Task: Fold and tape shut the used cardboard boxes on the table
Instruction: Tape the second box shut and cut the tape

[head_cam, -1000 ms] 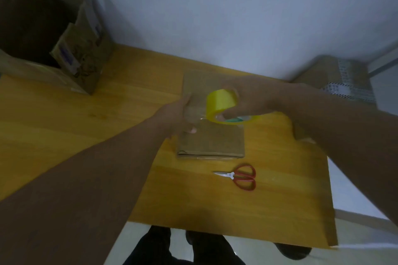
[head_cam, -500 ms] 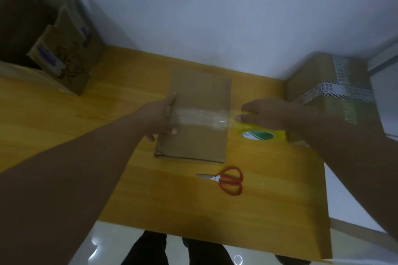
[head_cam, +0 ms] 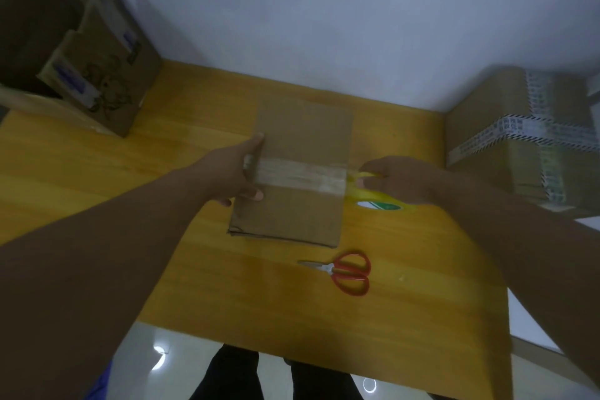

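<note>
Tape roll (head_cam: 367, 193): mostly covered by the right grip (head_cam: 402, 180).
Taped box (head_cam: 506, 140): blurred, print unreadable, cut by right edge.
Open box (head_cam: 97, 81): probably motion-smeared; cut off left.

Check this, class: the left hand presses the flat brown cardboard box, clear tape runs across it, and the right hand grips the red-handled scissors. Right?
Wrong in one respect: the head view shows the right hand gripping the yellow tape roll, while the red-handled scissors lie free on the wooden table. The left hand does press the flat brown cardboard box, with clear tape across it.
</note>
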